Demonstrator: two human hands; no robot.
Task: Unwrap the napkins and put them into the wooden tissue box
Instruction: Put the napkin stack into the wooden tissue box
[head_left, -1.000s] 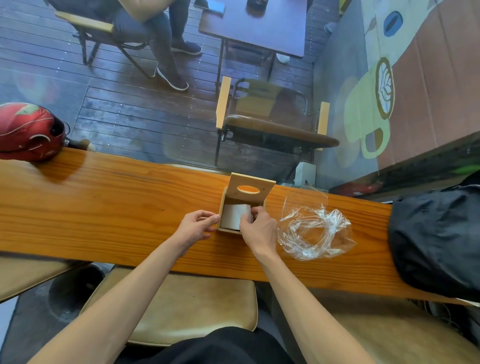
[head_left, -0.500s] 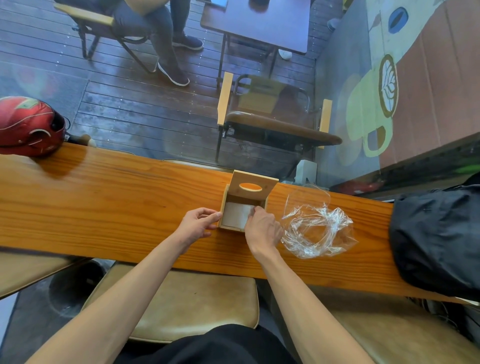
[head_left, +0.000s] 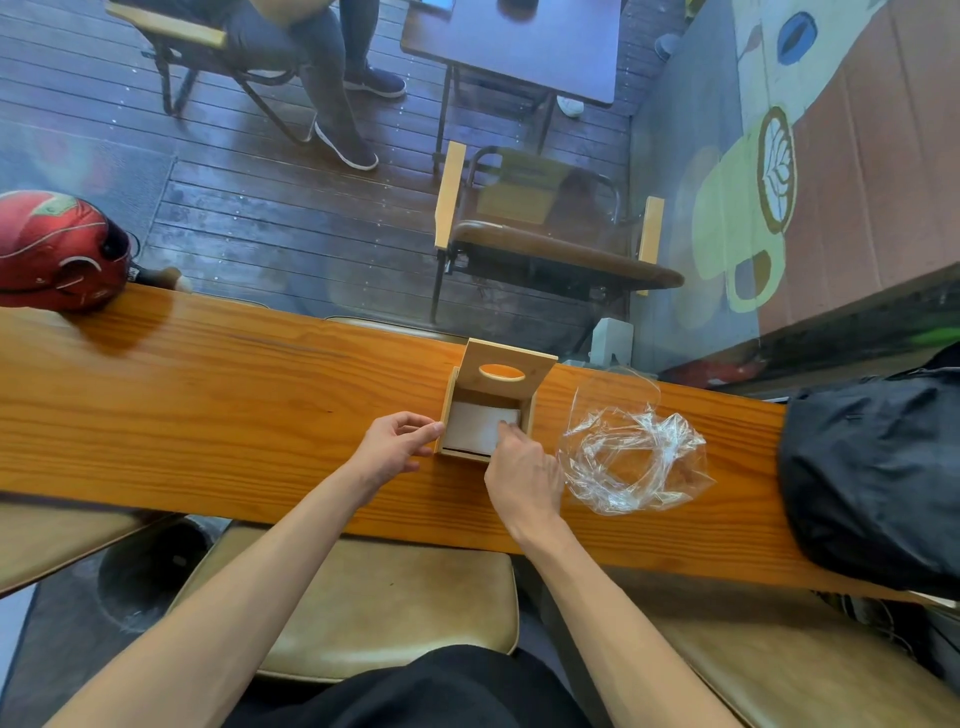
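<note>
The wooden tissue box stands on the far side of the wooden counter, its lid with an oval hole tipped up and back. A white stack of napkins lies flat inside it. My left hand pinches the box's left wall with thumb and fingertips. My right hand reaches in over the near right corner, its fingertips on the right edge of the napkins. The crumpled clear plastic wrapper lies empty just right of the box.
A red helmet rests at the counter's far left end. A black bag covers the right end. A glass pane runs behind the counter. A padded stool is below me.
The napkins went from half-raised in my right hand to lying flat in the box. My right hand lowered with them. The left hand stayed on the box's left wall.
</note>
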